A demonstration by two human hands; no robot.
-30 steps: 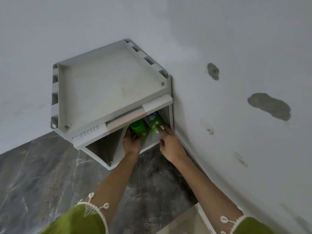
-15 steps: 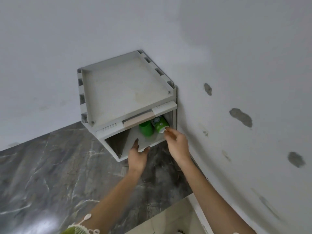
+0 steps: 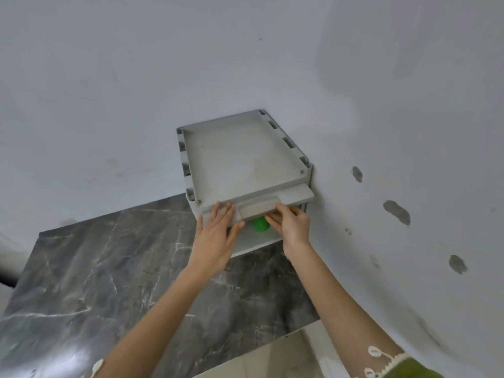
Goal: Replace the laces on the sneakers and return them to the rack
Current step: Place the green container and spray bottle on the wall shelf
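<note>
I seem to be looking into a corner of a home: plain painted walls (image 3: 136, 77) with chipped patches (image 3: 396, 212) at right, a dark marble-patterned floor (image 3: 95, 268) at lower left, and a grey plastic storage rack (image 3: 240, 162) tucked into the corner at centre.

Two pale walls meet in the far corner; the left wall (image 3: 122, 91) is plain, and the right wall (image 3: 422, 118) is dotted with dark grey blotches (image 3: 396, 212). The dark marbled floor (image 3: 109, 268) has white veins, with a paler tile (image 3: 272, 358) nearest.
</note>
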